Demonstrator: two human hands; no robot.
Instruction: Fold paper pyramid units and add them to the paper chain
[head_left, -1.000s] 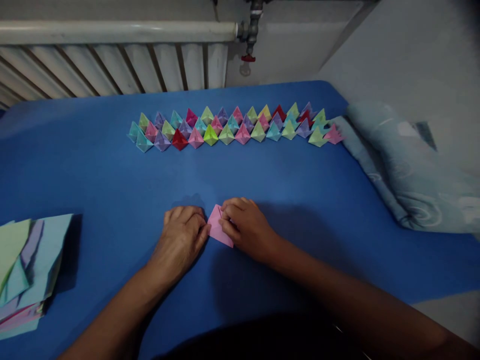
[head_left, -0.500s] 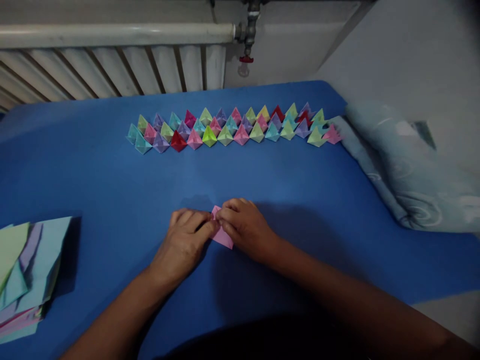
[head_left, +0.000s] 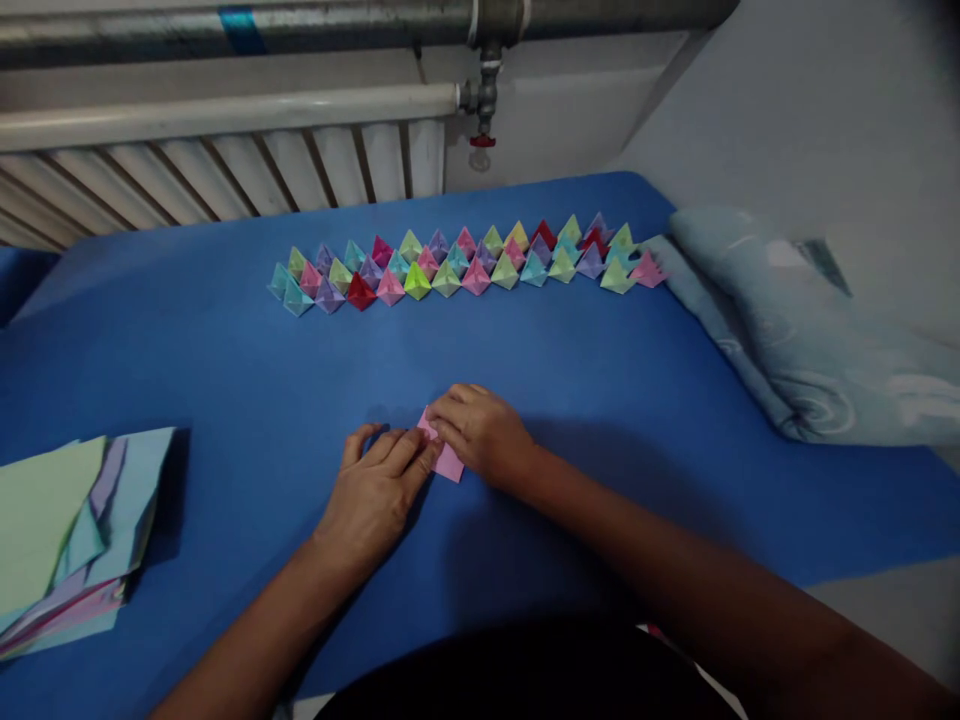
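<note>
A small folded piece of pink paper (head_left: 449, 463) lies on the blue surface (head_left: 300, 380) between my hands. My left hand (head_left: 379, 490) presses its left side, fingertips on the paper and the index finger slightly raised from the others. From the right, my right hand (head_left: 487, 435) pinches the paper's upper part with thumb and fingers, covering some of it. The lower corner of the paper shows below my fingers. Farther back stand rows of small folded paper pieces (head_left: 475, 277) in pink, green, blue, purple, red and yellow.
At the left edge lies a loose stack of coloured paper sheets (head_left: 45, 520). A rolled light-blue patterned cloth (head_left: 757, 330) rests at the right. Behind the surface are a white radiator (head_left: 300, 165), a grey pipe (head_left: 337, 28) and a valve with a red handle (head_left: 482, 141).
The view has shifted, showing more of the pipe and the paper stack. The fingers of my left hand have spread slightly, and both hands remain on the pink paper.
</note>
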